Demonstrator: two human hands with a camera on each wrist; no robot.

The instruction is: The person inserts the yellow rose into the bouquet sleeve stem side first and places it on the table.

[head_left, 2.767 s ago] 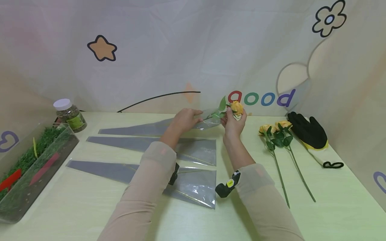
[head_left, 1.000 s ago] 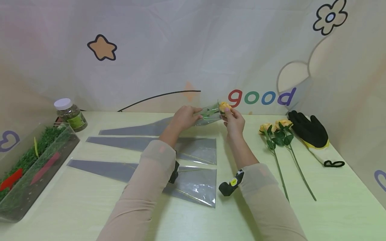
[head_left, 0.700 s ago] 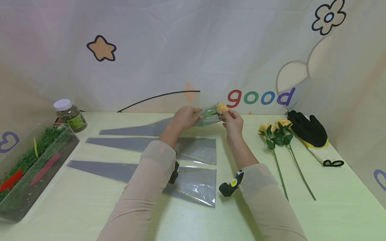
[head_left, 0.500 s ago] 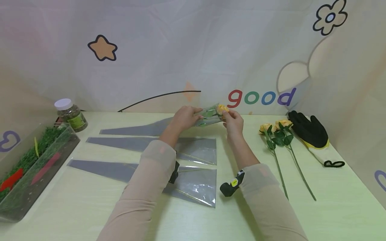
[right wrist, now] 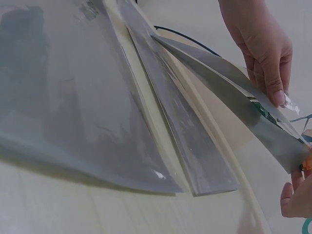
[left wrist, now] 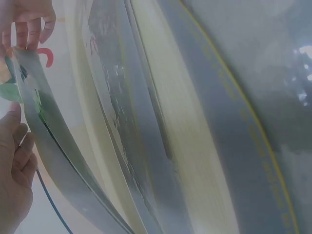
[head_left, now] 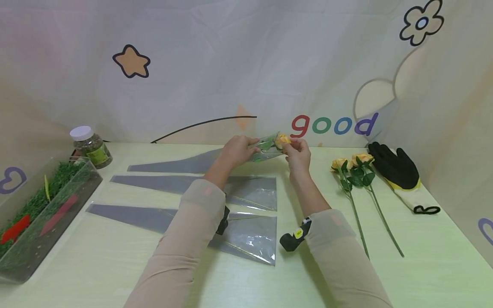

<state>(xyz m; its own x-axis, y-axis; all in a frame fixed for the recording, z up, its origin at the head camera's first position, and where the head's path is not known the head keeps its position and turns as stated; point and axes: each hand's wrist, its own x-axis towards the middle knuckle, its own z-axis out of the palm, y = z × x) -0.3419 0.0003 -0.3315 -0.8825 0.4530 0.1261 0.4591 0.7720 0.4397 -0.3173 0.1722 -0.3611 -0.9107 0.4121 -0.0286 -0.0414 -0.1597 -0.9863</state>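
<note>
My left hand (head_left: 236,152) pinches a grey-backed clear flower sleeve (head_left: 185,162) near its wide end, lifting that end off the table. A yellow rose (head_left: 283,140) lies in the sleeve's mouth, its green leaves showing through the clear film. The fingers of my right hand (head_left: 298,157) pinch the bloom right at the sleeve's rim. In the right wrist view the orange-looking bloom (right wrist: 307,163) sits against my right fingertips, and my left thumb presses the film. Most of the stem is hidden inside the sleeve and behind my left hand.
Two more flat sleeves, a middle one (head_left: 250,192) and a front one (head_left: 246,239), lie under my left forearm. Two yellow roses (head_left: 356,177) and a black-and-white glove (head_left: 396,171) lie right. A lidded jar (head_left: 91,147) and a clear grass-filled box (head_left: 57,205) stand left.
My right hand has moved left with the rose, whose leaves and then bloom have gone into the sleeve's mouth. My left hand has stayed on the sleeve.
</note>
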